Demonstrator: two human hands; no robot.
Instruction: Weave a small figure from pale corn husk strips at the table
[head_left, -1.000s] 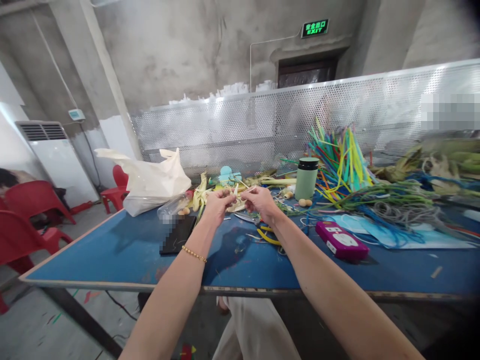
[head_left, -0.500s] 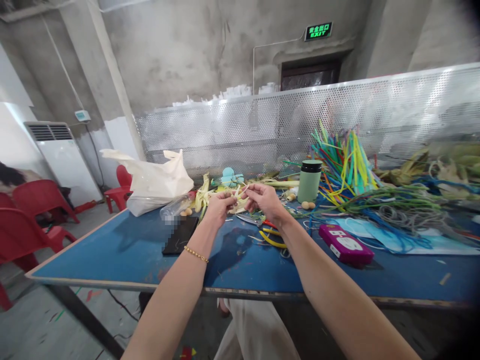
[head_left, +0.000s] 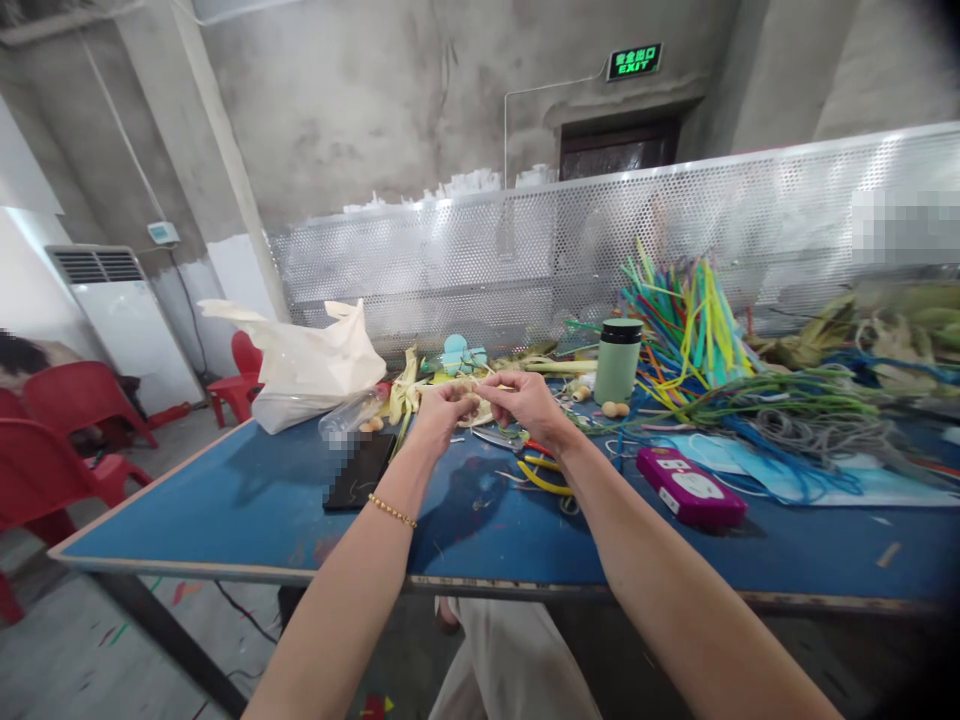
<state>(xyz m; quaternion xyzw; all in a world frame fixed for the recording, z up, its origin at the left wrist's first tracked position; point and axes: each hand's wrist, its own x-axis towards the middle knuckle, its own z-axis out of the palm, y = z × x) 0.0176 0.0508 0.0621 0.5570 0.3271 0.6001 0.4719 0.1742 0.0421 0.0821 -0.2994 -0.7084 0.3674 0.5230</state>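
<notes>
Over the middle of the table my left hand [head_left: 442, 415] and my right hand [head_left: 527, 402] meet almost fingertip to fingertip, both closed in a pinch. Between them is a thin pale strip that looks like corn husk; its exact shape blurs into the husks behind. A gold bead bracelet [head_left: 392, 510] circles my left wrist. Just below my right hand lie scissors or pliers with yellow and red handles [head_left: 546, 478]. Left of my hands is a bunch of pale husks [head_left: 406, 385], and a black flat object [head_left: 361, 478] lies by my left forearm.
A white plastic bag [head_left: 315, 365] and a clear bottle [head_left: 351, 412] stand left on the blue table [head_left: 202, 520]. To the right are a green tumbler [head_left: 618, 365], colourful pipe cleaners [head_left: 694, 330], tangled cords [head_left: 795, 405], a purple box [head_left: 690, 487] and a blue mask [head_left: 795, 475]. A perforated metal panel [head_left: 450, 260] stands behind.
My right hand's fingers have drawn slightly left and down, closer to my left fingertips. My left hand stays nearly in place, still pinching.
</notes>
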